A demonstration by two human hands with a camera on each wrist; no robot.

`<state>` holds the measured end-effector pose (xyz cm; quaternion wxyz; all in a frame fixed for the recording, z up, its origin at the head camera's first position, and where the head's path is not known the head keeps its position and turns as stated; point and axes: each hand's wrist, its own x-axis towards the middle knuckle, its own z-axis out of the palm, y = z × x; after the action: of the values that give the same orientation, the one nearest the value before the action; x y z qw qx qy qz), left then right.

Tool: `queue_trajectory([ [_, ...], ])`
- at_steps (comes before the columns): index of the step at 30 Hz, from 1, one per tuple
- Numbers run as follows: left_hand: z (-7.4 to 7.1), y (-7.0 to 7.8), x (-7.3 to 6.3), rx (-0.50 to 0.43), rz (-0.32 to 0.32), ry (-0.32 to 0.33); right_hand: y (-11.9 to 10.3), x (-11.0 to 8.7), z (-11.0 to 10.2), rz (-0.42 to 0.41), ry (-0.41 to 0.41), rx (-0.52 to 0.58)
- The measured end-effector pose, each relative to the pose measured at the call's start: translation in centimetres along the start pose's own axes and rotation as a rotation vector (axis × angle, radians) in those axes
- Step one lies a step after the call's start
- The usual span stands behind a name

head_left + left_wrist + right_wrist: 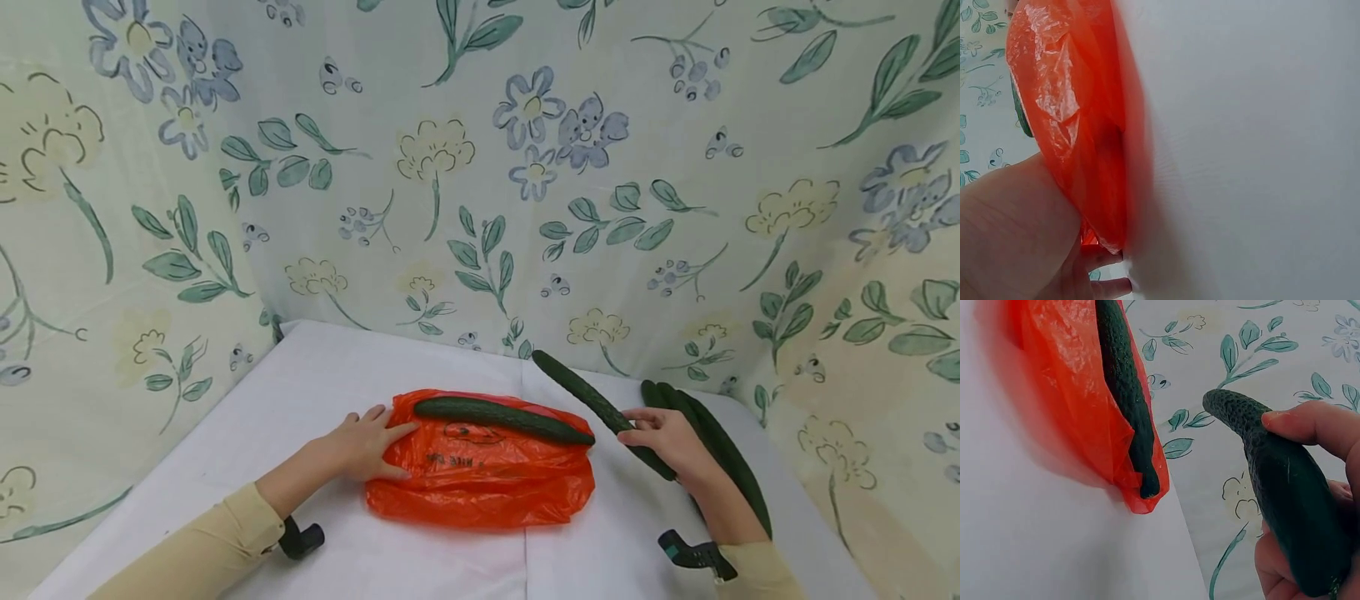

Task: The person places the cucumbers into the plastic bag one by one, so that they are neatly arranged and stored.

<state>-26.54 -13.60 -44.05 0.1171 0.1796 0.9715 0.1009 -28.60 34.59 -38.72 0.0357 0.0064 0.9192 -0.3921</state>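
Observation:
A red plastic bag (480,492) with dark printing lies flat on the white table, and one cucumber (502,417) rests along its upper part. My left hand (367,446) touches the bag's left end with its fingers spread; in the left wrist view the palm (1016,231) is beside the bag's crinkled side. My right hand (667,442) grips a second cucumber (577,387) near its lower end, tilted up and to the left, right of the bag. In the right wrist view the thumb (1310,425) presses on this cucumber (1291,494) while the fingers curl beneath.
Several more cucumbers (723,450) lie side by side at the table's right, partly hidden behind my right forearm. A floral cloth (480,183) hangs behind and at both sides of the white tabletop (330,367). Dark wrist devices (300,540) are strapped at both sleeves.

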Motion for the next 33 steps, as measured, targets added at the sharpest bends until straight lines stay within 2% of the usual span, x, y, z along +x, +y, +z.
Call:
queue_trajectory([
  [7, 0.1, -0.2, 0.1, -0.005, 0.003, 0.009, -1.9, 0.7, 0.6, -0.103, -0.068, -0.02],
  [15, 0.2, -0.3, 0.4, -0.021, 0.011, 0.034, -3.9, 1.2, 1.9, -0.16, -0.164, -0.005],
  [19, 0.3, -0.3, 0.3, -0.013, 0.009, 0.049, -4.8, 1.6, 2.5, -0.196, -0.22, -0.008],
  [26, 0.2, -0.3, 0.1, -0.01, 0.01, 0.049, -6.5, 2.0, 3.6, -0.313, -0.331, -0.045],
  [33, 0.1, -0.3, 0.0, -0.018, 0.009, 0.049, -7.6, 2.7, 4.8, -0.36, -0.436, -0.054],
])
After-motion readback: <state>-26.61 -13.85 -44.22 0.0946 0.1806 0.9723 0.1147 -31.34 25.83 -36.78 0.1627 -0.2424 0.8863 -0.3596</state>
